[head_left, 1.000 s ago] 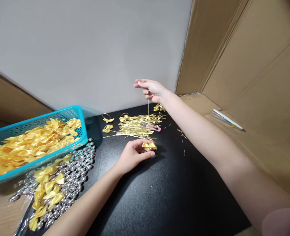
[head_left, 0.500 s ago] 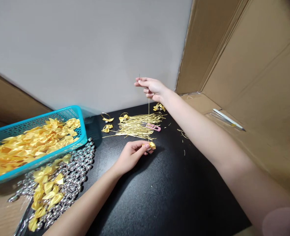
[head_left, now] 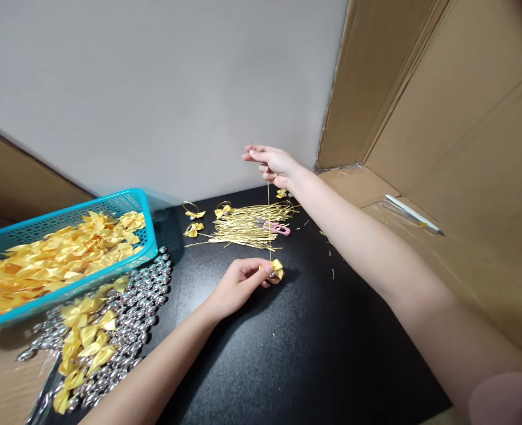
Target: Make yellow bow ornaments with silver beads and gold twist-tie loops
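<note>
Left hand (head_left: 240,288): pinched closed, thumb over fingers, on the near-left part of a yellow bow (head_left: 278,268).
Yellow bow: low over the black table (head_left: 309,360), at the centre of the clock; fronted by a silver bead (head_left: 272,275), partly hidden by the thumb.
Gold cord (head_left: 269,218): stretched straight and nearly upright from the bow toward 12 o'clock.
Right hand (head_left: 275,163): at 12 o'clock, well above the bow; lower fingers curled closed on the cord, thumb and forefinger brought together on a thin needle (head_left: 251,143), tip upward.
Cut strands (head_left: 238,229): heaped at 11 to 12 o'clock, under a pink-handled tool (head_left: 277,228).
Looped bows (head_left: 194,229): at 10 to 11 o'clock beside the strands, plus a cluster at 12, partly covered by the right arm.
Cord clippings (head_left: 332,274): scattered near 3 o'clock.
Silver beads (head_left: 155,283): spread across 8 to 9 o'clock, partly under loose bows (head_left: 98,348).
Blue basket (head_left: 152,236): at 9 to 10 o'clock, heaped with more bows.
White pen (head_left: 411,213): at 2 o'clock, on cardboard (head_left: 478,265).
</note>
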A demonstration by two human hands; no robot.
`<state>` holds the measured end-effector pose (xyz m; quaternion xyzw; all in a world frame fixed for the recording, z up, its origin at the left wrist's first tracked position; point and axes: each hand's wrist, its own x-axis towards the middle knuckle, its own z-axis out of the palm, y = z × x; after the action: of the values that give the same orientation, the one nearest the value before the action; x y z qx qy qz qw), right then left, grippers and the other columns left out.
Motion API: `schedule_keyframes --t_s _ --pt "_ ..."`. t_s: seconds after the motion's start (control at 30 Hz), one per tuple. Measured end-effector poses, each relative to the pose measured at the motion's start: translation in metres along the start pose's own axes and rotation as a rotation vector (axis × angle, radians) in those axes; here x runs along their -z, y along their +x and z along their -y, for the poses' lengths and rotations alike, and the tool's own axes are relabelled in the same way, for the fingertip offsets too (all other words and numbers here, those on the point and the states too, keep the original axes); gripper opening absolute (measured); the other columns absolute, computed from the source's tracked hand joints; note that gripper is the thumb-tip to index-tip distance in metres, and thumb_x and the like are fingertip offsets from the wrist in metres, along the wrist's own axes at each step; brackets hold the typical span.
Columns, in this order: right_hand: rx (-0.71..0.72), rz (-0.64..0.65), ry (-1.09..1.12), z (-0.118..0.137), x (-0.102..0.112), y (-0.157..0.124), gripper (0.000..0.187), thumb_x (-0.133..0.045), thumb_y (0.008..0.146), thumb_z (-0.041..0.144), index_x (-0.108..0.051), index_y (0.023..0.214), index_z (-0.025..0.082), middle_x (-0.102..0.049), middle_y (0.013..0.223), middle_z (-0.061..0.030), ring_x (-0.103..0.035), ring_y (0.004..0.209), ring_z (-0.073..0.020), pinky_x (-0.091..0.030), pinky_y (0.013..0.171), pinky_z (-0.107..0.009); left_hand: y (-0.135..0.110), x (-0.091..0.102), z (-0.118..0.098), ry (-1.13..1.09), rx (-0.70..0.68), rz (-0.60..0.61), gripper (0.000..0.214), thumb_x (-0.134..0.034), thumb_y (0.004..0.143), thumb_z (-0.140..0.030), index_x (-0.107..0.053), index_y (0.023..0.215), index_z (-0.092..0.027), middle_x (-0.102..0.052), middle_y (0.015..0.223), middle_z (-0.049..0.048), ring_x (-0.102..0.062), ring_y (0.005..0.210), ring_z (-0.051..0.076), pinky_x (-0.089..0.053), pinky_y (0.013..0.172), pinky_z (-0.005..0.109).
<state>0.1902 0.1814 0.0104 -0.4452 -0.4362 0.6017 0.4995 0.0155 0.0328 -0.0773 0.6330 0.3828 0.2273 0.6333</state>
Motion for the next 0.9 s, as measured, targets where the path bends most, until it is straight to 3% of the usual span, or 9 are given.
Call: schedule_keyframes --t_s 0.27,0.57,0.9 --pt "0.001 0.015 0.017 -0.012 0.006 0.0 0.013 -0.053 0.093 0.016 -0.062 0.102 0.017 -0.07 0.097 -0.0016 -0.022 0.041 -0.0023 -0.019 0.034 -0.016 -0.003 -0.003 0.001 -0.157 0.061 0.028 0.029 -0.078 0.072 -0.028 -0.069 0.097 -0.016 -0.075 0.1 0.0082 -0.069 0.081 0.017 -0.052 0.084 0.034" --pt "0.018 -0.042 0.019 -0.01 0.006 -0.001 0.012 -0.05 0.094 0.014 -0.061 0.097 0.016 -0.069 0.1 -0.0027 -0.021 0.043 -0.0032 -0.017 0.033 -0.016 -0.006 -0.003 0.0 0.001 0.035 0.009 0.026 -0.071 0.079 -0.037 -0.071 0.09 -0.014 -0.074 0.082 0.006 -0.066 0.072 0.015 -0.05 0.073 0.028" --pt "0.003 -0.048 0.04 -0.021 0.002 -0.002 0.013 -0.049 0.094 0.013 -0.062 0.097 0.017 -0.069 0.094 -0.0017 -0.025 0.044 -0.0023 -0.017 0.034 -0.014 -0.015 -0.007 -0.004 0.244 -0.012 0.015 0.029 -0.06 0.087 -0.041 -0.071 0.087 -0.014 -0.072 0.079 0.0053 -0.062 0.072 0.016 -0.048 0.069 0.026"
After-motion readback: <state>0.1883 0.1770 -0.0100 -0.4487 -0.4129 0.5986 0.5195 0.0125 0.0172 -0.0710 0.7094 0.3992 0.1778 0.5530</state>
